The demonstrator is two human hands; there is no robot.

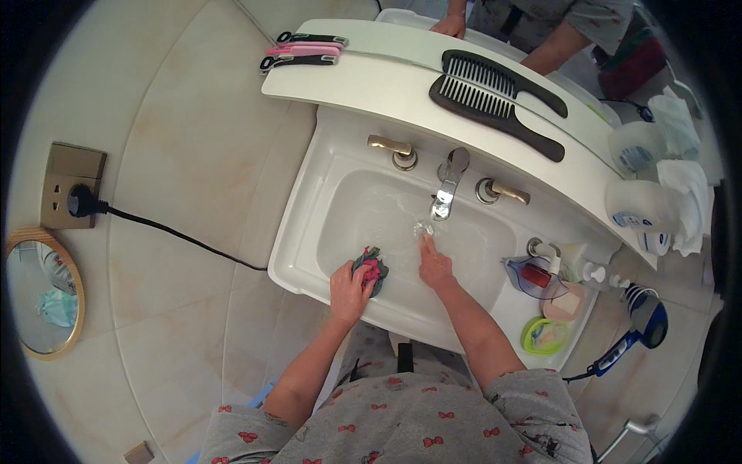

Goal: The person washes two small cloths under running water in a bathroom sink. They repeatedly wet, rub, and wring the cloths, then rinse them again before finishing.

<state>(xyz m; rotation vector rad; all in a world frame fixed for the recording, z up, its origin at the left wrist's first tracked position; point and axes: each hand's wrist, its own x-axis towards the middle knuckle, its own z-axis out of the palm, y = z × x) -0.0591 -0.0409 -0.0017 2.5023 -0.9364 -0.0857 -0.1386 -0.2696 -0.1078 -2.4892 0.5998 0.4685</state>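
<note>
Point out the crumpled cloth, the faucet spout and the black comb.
Crumpled cloth [376, 271]: head view, on its pink patch.
Faucet spout [450, 185]: head view, mid-length.
Black comb [506, 125]: head view, where teeth meet handle.

cloth [376, 271]: pink, grey-green | sink [336, 213]: white | comb [501, 121]: black | shirt [398, 414]: grey, red bows
</note>
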